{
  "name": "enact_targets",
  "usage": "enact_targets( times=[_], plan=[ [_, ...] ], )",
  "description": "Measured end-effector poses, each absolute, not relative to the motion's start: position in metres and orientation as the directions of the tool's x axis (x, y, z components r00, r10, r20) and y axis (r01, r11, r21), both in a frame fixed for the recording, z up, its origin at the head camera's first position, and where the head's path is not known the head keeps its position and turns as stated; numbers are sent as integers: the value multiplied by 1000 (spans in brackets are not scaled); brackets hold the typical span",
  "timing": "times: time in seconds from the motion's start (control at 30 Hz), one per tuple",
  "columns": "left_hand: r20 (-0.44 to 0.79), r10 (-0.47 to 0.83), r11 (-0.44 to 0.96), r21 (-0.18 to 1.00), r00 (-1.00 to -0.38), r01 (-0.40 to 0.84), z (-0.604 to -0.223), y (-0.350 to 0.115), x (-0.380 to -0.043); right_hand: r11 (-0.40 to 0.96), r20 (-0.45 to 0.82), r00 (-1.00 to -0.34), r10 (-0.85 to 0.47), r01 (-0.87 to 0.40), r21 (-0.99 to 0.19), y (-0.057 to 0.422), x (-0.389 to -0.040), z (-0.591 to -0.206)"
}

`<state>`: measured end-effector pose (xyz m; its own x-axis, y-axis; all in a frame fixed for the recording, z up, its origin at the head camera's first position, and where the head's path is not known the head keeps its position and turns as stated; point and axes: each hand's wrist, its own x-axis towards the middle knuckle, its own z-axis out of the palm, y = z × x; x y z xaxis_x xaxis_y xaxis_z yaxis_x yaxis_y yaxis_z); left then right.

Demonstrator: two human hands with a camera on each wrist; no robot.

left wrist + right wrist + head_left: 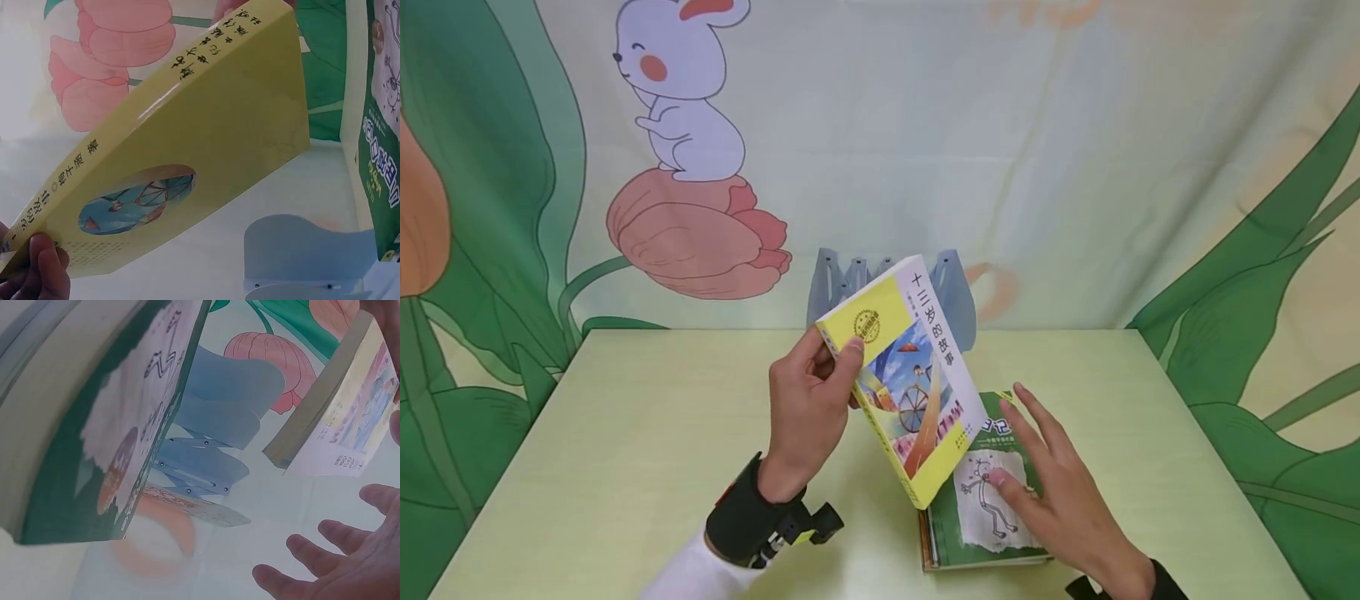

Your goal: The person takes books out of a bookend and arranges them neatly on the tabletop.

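A yellow and white paperback book (906, 392) is held up tilted over the table by my left hand (811, 408). The thumb lies on its front cover and the fingers go behind it, at the left edge. The left wrist view shows its yellow spine and back cover (244, 125). My right hand (1067, 500) has its fingers spread, over the right side of a green book (945, 517) with a cartoon figure on its cover. In the right wrist view, that hand's fingertips (300, 547) stand apart from the paperback, with nothing between them.
The green book tops a stack on the pale yellow table (647, 467). Behind the paperback, near the table's back edge, stands a blue folding book rack (957, 296), with a thin book (215, 511) in it. A printed curtain (880, 108) hangs behind.
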<state>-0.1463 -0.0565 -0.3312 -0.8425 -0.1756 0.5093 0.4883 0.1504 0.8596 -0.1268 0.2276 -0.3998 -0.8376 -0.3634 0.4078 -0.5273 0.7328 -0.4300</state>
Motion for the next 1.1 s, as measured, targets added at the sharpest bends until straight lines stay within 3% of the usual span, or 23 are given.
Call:
enact_targets(
  times=[0.3, 0.7, 1.1],
  plan=[
    [433, -105, 38, 902, -895, 431, -338, -47, -146, 726, 418, -840, -347, -523, -447, 231, -126, -397],
    [338, 1, -60, 939, -941, 337, -348, -33, -141, 668, 371, -872, -319, -485, -565, 233, -124, -402],
    [353, 72, -83, 934, -933, 347, -351, -23, -141, 601, 299, -915, -273, -404, -689, 231, -123, -402]
  ],
)
